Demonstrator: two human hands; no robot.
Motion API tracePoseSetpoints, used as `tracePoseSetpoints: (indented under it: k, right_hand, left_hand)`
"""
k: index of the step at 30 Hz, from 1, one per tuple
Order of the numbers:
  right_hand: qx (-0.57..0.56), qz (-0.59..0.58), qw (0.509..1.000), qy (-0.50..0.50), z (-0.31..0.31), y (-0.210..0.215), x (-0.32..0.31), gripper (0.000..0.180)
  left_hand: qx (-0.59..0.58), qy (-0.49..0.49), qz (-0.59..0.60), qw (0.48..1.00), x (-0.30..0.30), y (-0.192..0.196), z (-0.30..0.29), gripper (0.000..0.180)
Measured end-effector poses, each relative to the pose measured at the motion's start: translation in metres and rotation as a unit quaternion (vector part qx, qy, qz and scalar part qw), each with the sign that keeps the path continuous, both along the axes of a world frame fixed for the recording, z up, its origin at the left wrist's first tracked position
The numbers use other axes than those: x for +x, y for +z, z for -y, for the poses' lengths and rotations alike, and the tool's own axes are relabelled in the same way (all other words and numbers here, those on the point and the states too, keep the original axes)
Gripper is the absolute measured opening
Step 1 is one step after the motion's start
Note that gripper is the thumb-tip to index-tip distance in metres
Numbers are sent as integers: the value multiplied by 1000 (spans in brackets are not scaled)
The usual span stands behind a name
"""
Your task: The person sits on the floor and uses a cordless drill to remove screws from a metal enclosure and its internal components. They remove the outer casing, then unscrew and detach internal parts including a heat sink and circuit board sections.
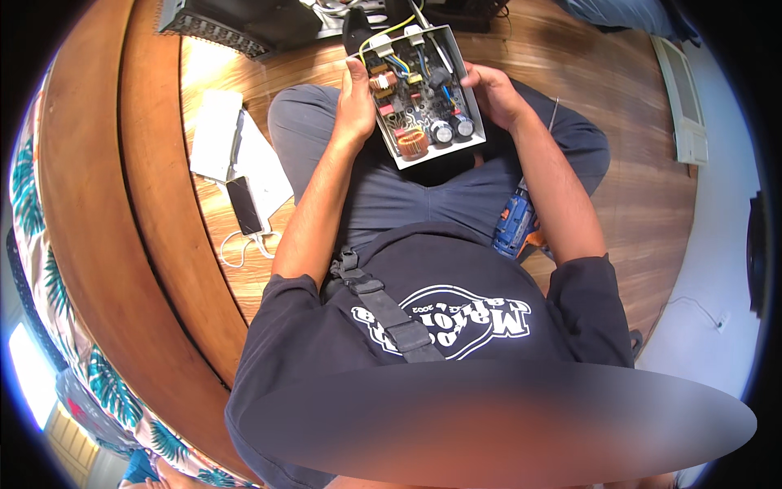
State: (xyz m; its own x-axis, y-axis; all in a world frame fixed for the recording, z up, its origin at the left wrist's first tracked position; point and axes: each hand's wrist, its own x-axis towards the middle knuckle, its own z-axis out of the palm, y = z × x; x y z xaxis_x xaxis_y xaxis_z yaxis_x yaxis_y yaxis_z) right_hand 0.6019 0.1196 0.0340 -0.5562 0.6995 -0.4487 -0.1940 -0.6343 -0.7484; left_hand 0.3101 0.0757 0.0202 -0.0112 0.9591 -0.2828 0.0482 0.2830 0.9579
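holding the opened power supply unit (pixel 423 94) at upper centre of the frame over our lap, left hand (pixel 356 102) and right hand (pixel 491 96) clamp its metal sides. it looks rigid, but the exposed board seems fragile, so edges are best.

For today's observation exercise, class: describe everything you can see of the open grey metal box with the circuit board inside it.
The open grey metal box with the circuit board is a shallow rectangular tray with light grey, metal-looking walls and no lid. Its dark board carries a copper-wound ring coil, dark cylindrical capacitors and small coloured parts. Yellow and white wires run out of its far end. It is held tilted above the seated person's lap, the left hand gripping one long side and the right hand the other.
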Motion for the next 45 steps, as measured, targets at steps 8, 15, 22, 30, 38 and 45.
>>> tracePoseSetpoints:
  k: [8, 15, 22, 30, 38, 45]
  right_hand:
    - [316, 377, 864, -109, 69, 82, 17, 52]
    - [370, 622, 690, -24, 235, 147, 73, 60]
    - [312, 689, 653, 35, 286, 128, 58, 83]
    - [269, 613, 743, -6, 283, 118, 89, 72]
    - [299, 314, 871, -232, 290, 180, 100, 66]
    - [259, 295, 886, -245, 280, 188, 98, 76]
  left_hand:
    - [44, 19, 62, 997, 15, -6, -13, 88]
    - [-43, 73, 180, 980, 22, 0, -15, 88]
    - [-80, 47, 241, 966, 19, 0, -7, 85]
    - [-88, 72, 254, 961, 13, -25, -11, 84]
    - [-64, 57, 262, 961, 12, -20, -7, 82]
    - [-33, 23, 306, 951, 12, -25, -12, 76]
